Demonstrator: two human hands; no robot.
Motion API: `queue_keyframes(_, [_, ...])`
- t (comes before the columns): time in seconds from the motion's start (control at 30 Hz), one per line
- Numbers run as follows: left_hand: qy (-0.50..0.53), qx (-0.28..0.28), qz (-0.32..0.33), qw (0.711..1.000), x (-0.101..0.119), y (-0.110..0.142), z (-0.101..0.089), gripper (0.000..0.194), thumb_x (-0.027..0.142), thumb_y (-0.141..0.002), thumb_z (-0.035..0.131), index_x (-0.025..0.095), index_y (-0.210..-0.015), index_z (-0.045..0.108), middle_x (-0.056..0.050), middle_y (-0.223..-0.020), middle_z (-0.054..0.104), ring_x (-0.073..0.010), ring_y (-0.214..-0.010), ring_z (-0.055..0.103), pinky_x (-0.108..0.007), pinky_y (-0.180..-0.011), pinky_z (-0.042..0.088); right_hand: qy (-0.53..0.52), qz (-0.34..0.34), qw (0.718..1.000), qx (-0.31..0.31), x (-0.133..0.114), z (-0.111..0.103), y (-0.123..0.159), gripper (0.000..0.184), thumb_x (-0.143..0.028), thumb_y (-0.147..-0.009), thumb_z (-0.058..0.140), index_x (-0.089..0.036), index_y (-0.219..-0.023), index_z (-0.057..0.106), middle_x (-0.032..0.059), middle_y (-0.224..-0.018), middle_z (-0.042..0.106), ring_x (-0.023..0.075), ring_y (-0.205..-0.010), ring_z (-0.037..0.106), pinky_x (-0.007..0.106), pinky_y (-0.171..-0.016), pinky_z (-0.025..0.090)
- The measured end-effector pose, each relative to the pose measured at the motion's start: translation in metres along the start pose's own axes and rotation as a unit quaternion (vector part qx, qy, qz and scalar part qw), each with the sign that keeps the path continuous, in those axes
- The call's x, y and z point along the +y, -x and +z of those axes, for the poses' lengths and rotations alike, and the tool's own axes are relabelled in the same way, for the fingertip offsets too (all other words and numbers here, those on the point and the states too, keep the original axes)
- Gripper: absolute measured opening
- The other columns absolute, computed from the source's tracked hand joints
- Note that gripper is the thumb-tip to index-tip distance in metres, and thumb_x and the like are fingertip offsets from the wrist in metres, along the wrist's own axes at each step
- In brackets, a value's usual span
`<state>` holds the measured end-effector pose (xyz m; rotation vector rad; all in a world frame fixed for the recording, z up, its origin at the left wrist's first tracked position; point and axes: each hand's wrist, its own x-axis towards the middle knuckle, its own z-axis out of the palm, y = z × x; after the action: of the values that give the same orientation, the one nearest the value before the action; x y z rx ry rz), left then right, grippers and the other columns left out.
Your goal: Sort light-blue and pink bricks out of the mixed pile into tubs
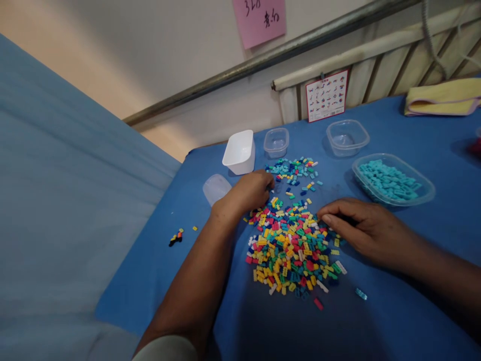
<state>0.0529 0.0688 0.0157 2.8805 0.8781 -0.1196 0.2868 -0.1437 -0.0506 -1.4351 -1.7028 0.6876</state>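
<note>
**Turquoise gathered in one tub, mixed colours loose in the heap**

From the heap of small multicoloured plastic bricks [291,245], a clear plastic tub [424,193] of turquoise bricks [389,180] sits at 2 o'clock. A looser, mostly blue-and-turquoise spread [287,169] lies at 12, with other colours mixed in. I judge the gathering only partial: the big heap is thoroughly mixed.

My left hand [251,190] curls down at 11 o'clock, between spread and heap; my right hand [361,225] reaches in near 3, thumb and forefinger close together at the heap's edge. I cannot tell whether either pinches a brick.

A white plastic tub [239,153] stands at 11, beyond my left wrist, limiting reach there. The blue-covered table [150,281] slants off along its left edge from 10 to 8; the white radiator [361,70] bounds 1 o'clock. Between my hands, a gap opens over the heap.
</note>
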Motion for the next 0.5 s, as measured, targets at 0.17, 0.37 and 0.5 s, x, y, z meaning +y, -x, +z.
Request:
queue_keyframes(0.17, [0.1, 0.031, -0.049, 0.993, -0.006, -0.001, -0.003, 0.029, 0.007, -0.083, 0.063, 0.02, -0.105, 0.079, -0.006, -0.106, 0.078, -0.0223, -0.092, 0.071, -0.034, -0.084, 0.055, -0.008, 0.002, 1.0, 0.005, -0.001, 0.0, -0.001, 0.023, -0.04, -0.111, 0.057, -0.029, -0.112, 0.077, 0.0026, -0.106, 0.079, 0.0217, -0.095, 0.074, 0.037, -0.084, 0.056])
queue_keyframes(0.37, [0.299, 0.113, -0.09, 0.943, -0.003, 0.003, -0.016, 0.022, 0.017, -0.083, 0.069, 0.016, -0.102, 0.08, -0.003, -0.097, 0.079, -0.017, -0.086, 0.07, -0.029, -0.078, 0.054, -0.022, 0.004, 1.0, 0.011, -0.003, 0.001, -0.006, 0.02, -0.034, -0.108, 0.059, -0.027, -0.107, 0.078, 0.0006, -0.101, 0.079, 0.0192, -0.092, 0.073, 0.034, -0.083, 0.053])
queue_keyframes(0.5, [0.363, 0.102, -0.047, 0.925, 0.029, -0.004, -0.022, 0.018, 0.025, -0.085, 0.075, 0.016, -0.099, 0.08, -0.005, -0.096, 0.078, -0.0161, -0.085, 0.07, -0.028, -0.078, 0.055, -0.042, -0.009, 0.999, 0.018, -0.006, 0.0, -0.013, 0.018, -0.029, -0.107, 0.06, -0.025, -0.104, 0.078, 0.0008, -0.1, 0.08, 0.019, -0.095, 0.072, 0.034, -0.086, 0.052])
